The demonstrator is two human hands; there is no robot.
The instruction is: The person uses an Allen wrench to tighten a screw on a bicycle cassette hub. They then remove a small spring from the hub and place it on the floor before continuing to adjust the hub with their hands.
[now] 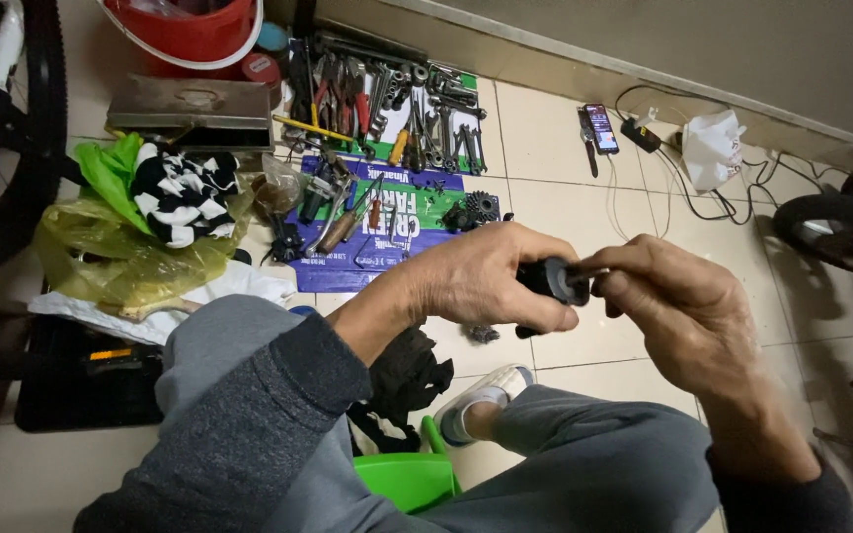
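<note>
My left hand (486, 276) is closed around a small black round part (552, 281), held above the tiled floor. My right hand (678, 311) pinches the same part from the right with thumb and fingertips. Both hands meet in the middle of the view, above my knees in grey trousers (584, 464). Most of the black part is hidden by my fingers.
Wrenches and pliers (397, 99) lie on a purple and green mat (387, 222) beyond my hands, with a black sprocket (481, 207). Left: metal box (194, 109), red bucket (190, 30), yellow bag (111, 262), bicycle wheel (12, 128). Right: phone (601, 126), cables, another wheel (831, 227). Green stool (407, 479) below.
</note>
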